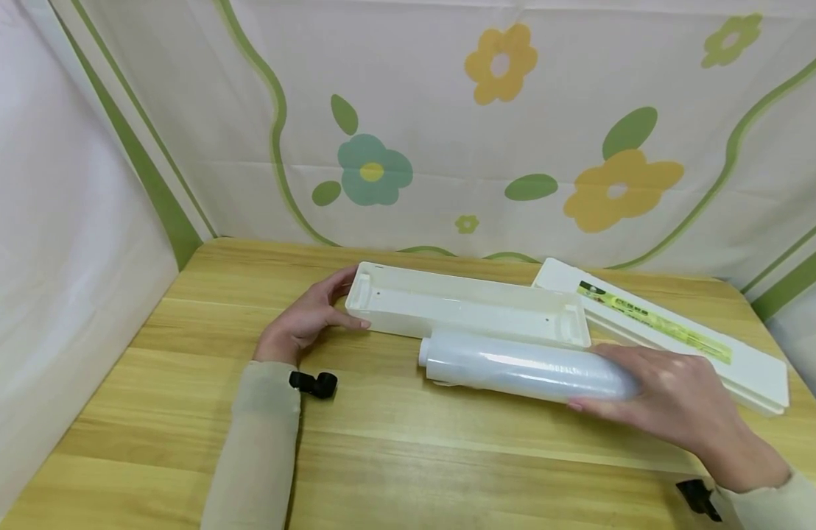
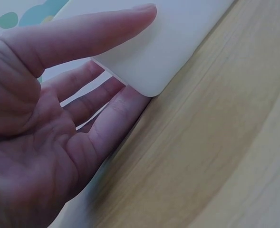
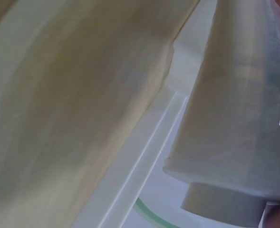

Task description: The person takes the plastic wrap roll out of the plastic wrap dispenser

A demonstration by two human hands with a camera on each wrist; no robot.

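A long white open tray (image 1: 468,305) lies across the middle of the wooden table (image 1: 395,442). My left hand (image 1: 345,302) holds its left end, the thumb (image 2: 82,33) along the front wall of the tray (image 2: 168,47) and the fingers (image 2: 106,114) round the end corner. My right hand (image 1: 666,390) grips the right end of a roll of clear film (image 1: 521,368), which is level just in front of the tray, close to the table. In the right wrist view the roll of film (image 3: 239,109) with its pale core (image 3: 225,209) fills the right side.
A flat white lid (image 1: 673,335) with a yellow-green label lies behind my right hand, angled toward the table's right edge. A flowered cloth (image 1: 448,125) hangs behind and at both sides. Black wrist mounts (image 1: 313,383) show on my sleeves.
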